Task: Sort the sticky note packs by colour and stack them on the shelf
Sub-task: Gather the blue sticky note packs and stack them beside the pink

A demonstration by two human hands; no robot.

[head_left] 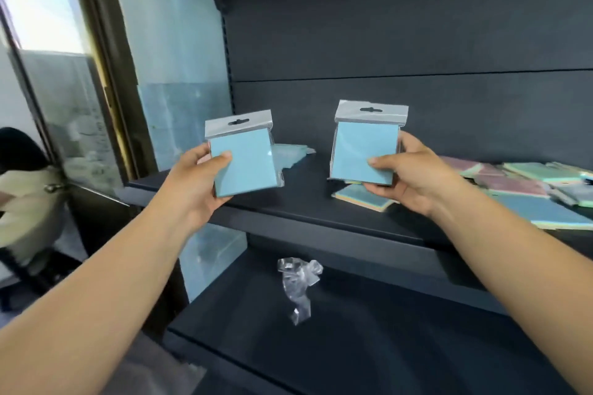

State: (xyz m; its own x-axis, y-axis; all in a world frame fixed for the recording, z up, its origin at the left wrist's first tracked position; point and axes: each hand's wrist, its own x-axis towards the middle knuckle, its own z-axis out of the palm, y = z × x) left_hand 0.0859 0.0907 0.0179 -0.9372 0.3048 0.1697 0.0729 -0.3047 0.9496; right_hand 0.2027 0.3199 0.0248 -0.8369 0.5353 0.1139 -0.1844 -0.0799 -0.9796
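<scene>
Left hand (195, 176) and right hand (407, 175) each pinch a blue pack (245, 167) (364, 154), fingers closed; the slick wrap could slip, dropping one onto the shelf (321, 215).

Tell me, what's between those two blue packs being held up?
Nothing: in the head view, only bare dark shelf and its back wall show between the left hand's blue pack and the right hand's blue pack.
</scene>
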